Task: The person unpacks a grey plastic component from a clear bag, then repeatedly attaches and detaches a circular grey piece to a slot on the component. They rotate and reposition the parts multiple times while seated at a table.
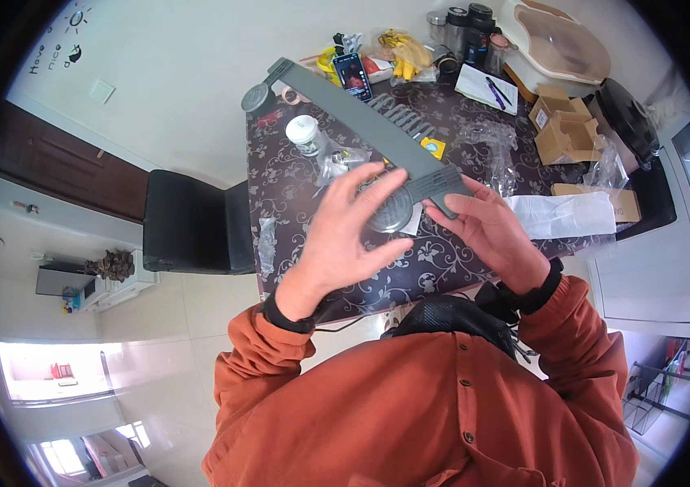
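Together, your hands hold a long grey plastic bar (pixel 377 126) above the patterned worktop (pixel 442 260). Your left hand (pixel 343 235) spreads its fingers over the bar's round disc end (pixel 390 209); your right hand (pixel 487 231) pinches the bar at three o'clock.

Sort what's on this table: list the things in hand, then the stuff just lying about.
In hand: long grey bar, its round grey disc, left hand, right hand.

Lying about: phone, white jar, cardboard boxes, notepad with pens, bananas.
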The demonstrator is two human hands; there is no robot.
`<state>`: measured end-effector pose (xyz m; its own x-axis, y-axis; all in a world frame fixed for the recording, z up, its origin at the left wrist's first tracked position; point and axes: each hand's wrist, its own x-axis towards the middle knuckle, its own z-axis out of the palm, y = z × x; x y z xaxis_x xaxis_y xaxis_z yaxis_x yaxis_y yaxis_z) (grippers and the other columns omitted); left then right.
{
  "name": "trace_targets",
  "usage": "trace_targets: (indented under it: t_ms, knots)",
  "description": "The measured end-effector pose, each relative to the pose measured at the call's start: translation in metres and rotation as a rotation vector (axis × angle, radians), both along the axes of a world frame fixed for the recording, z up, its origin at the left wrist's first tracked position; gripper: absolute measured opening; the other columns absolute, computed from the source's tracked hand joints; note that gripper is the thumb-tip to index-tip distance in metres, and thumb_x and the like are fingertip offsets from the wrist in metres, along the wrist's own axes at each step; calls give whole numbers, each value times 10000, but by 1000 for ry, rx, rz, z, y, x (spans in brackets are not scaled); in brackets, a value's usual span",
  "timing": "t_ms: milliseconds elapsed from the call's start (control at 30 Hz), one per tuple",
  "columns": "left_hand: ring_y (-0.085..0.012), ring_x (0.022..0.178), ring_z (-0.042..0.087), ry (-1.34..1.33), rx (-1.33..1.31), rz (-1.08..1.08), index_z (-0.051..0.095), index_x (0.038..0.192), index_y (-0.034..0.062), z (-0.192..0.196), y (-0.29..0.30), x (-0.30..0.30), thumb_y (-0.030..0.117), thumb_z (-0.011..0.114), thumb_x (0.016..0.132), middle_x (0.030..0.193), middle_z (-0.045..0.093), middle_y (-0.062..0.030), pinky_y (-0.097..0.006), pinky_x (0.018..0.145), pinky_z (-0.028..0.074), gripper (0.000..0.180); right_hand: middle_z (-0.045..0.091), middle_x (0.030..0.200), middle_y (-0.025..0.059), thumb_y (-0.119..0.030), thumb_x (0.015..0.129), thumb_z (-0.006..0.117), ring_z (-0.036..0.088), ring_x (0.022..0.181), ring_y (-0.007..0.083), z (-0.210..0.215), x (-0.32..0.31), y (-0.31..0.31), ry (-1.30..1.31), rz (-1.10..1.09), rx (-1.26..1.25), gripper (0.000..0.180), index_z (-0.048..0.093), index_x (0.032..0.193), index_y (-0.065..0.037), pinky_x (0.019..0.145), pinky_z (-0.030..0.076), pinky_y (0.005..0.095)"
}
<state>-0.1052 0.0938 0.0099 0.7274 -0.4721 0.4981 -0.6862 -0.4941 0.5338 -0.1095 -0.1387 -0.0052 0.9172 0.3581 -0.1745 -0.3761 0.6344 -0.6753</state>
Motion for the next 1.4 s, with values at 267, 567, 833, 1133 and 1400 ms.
trace_targets:
  t_ms: [267, 567, 833, 1133, 1400]
  knots:
    - [-313, 959, 518, -166, 84, 147, 584, 1275, 180, -16, -30, -3, 162, 753, 642, 1062, 540, -121, -384, 831, 478, 656, 590, 1187, 94, 1, 905, 538, 584, 1086, 171, 4, -3, 9, -56, -44, 38, 336, 504, 1237, 44, 1024, 463, 348]
    - [-302, 868, 575, -187, -15, 154, 602, 1223, 49, -13, -34, 1, 159, 712, 693, 998, 543, -134, -380, 752, 500, 552, 574, 1192, 90, -44, 923, 516, 561, 1112, 165, 17, -6, 15, -121, -42, -13, 315, 507, 1224, 49, 1044, 437, 348]
    - [-281, 875, 608, -191, -149, 62, 614, 1201, 8, 0, -35, 6, 47, 697, 672, 1015, 576, -150, -342, 781, 501, 537, 585, 1061, 73, -24, 846, 545, 566, 928, 187, 31, -1, -8, -1030, -48, -800, 296, 547, 1135, 38, 827, 467, 325]
    - [-230, 893, 608, -147, -285, -46, 623, 1193, -16, 10, -30, 0, 3, 636, 679, 1027, 603, -145, -315, 804, 484, 515, 591, 1063, 128, -307, 954, 429, 565, 946, 217, 38, 22, 7, 63, 241, 513, 381, 526, 1113, 26, 875, 441, 311]
    - [-205, 816, 616, 137, -490, -91, 569, 1219, -81, 4, -27, -19, 362, 617, 840, 1021, 588, -152, -296, 664, 508, 584, 539, 686, 69, -349, 903, 598, 547, 656, 185, 35, 43, 36, 317, 65, 409, 328, 501, 803, -53, 693, 484, 339]
